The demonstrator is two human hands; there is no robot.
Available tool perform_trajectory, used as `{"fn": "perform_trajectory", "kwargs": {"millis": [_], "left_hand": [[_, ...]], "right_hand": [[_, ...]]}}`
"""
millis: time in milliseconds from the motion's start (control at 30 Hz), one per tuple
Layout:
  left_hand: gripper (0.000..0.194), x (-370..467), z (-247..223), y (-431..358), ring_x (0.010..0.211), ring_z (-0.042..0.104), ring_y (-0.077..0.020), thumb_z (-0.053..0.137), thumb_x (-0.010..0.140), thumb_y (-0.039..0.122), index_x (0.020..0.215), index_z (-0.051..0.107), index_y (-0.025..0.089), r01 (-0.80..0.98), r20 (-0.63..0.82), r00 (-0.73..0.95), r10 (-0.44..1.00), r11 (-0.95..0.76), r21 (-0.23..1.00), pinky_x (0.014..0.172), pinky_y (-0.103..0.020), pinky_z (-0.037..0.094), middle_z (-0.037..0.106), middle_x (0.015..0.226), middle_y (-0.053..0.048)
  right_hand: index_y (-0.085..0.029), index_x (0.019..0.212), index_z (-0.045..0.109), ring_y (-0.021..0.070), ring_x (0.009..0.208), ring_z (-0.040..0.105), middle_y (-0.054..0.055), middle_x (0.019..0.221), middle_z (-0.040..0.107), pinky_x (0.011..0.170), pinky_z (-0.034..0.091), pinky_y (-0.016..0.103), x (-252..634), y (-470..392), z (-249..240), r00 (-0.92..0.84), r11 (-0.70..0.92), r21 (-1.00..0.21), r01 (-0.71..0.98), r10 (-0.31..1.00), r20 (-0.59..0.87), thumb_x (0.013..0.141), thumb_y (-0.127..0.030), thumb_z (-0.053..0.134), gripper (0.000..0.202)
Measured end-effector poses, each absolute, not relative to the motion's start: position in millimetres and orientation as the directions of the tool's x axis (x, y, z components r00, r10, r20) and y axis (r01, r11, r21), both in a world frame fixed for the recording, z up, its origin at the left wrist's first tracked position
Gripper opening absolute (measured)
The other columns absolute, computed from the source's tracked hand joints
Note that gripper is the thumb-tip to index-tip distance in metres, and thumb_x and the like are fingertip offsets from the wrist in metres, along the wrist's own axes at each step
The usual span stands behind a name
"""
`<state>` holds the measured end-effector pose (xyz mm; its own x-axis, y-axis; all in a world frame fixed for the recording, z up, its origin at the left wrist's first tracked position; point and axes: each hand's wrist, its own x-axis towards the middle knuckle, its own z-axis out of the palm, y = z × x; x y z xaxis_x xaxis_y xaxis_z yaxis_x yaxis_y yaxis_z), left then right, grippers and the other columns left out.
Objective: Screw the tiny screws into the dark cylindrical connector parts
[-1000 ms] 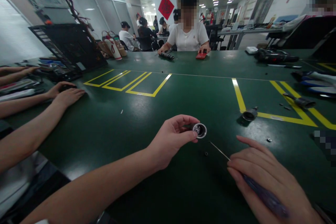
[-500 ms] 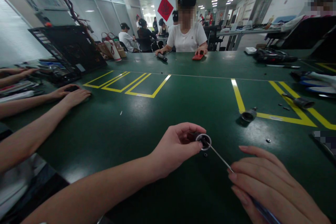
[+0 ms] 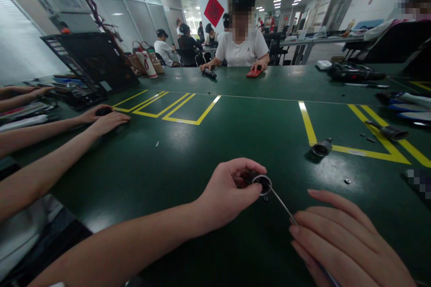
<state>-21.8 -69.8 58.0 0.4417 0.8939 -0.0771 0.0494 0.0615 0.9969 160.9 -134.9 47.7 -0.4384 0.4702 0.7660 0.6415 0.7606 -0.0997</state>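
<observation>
My left hand (image 3: 232, 188) is closed around a small dark cylindrical housing with a bright metal rim (image 3: 268, 183), its open end turned toward me. My right hand (image 3: 346, 233) grips a screwdriver; its thin metal shaft (image 3: 282, 202) runs into the mouth of the housing. The screwdriver's tip is hidden inside, and most of its handle lies under my fingers. Just below the housing a tiny nut-like ring (image 3: 266, 198) rests on the green table (image 3: 202, 157). Another small nut-like ring (image 3: 347, 181) lies beyond my right hand.
Two dark metal cup-shaped parts, one near (image 3: 322, 147) and one farther right (image 3: 392, 132), lie by yellow tape. Small dark bits lie between them. A co-worker's hands (image 3: 107, 119) rest on the table at left. Across the table, another person's hand touches a red object (image 3: 253, 73).
The screwdriver's shaft has shifted slightly within the housing's mouth, and my right hand has turned a little. The co-worker's hands at left have slid to the right.
</observation>
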Motion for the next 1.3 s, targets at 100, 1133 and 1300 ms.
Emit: {"fn": "perform_trajectory", "kwargs": {"millis": [100,1133,1300], "left_hand": [[0.020,-20.9,58.1,-70.3,0.075,0.061,-0.0140,0.062,0.068,0.012,0.088,0.061,0.012,0.065,-0.062,0.416,0.907,0.038,0.997,0.072,-0.031,0.053,0.065,0.087,-0.006],[0.017,-21.0,52.6,-69.6,0.078,0.063,-0.0153,0.059,0.071,0.011,0.088,0.061,0.013,0.114,-0.007,0.380,0.925,-0.039,0.993,0.072,-0.031,0.054,0.065,0.090,-0.006],[0.016,-18.8,52.9,-69.5,0.077,0.063,-0.0158,0.059,0.070,0.011,0.086,0.060,0.013,0.142,-0.025,0.362,0.932,-0.029,0.989,0.071,-0.031,0.054,0.066,0.089,-0.007]], "right_hand": [[-0.019,0.079,0.062,0.0093,0.064,0.067,-0.003,0.068,0.072,0.095,0.043,0.030,157.9,-135.9,46.9,-0.424,0.767,-0.108,0.632,0.459,0.781,0.089,-0.012,0.049,0.017],[-0.018,0.081,0.066,0.0116,0.068,0.067,-0.002,0.072,0.073,0.090,0.047,0.032,155.1,-138.9,44.5,-0.458,0.764,-0.078,0.640,0.461,0.760,0.089,-0.011,0.047,0.022],[-0.018,0.080,0.066,0.0112,0.069,0.067,-0.002,0.071,0.073,0.092,0.046,0.031,152.3,-139.2,42.9,-0.459,0.781,-0.096,0.617,0.457,0.762,0.089,-0.010,0.048,0.022]]}}
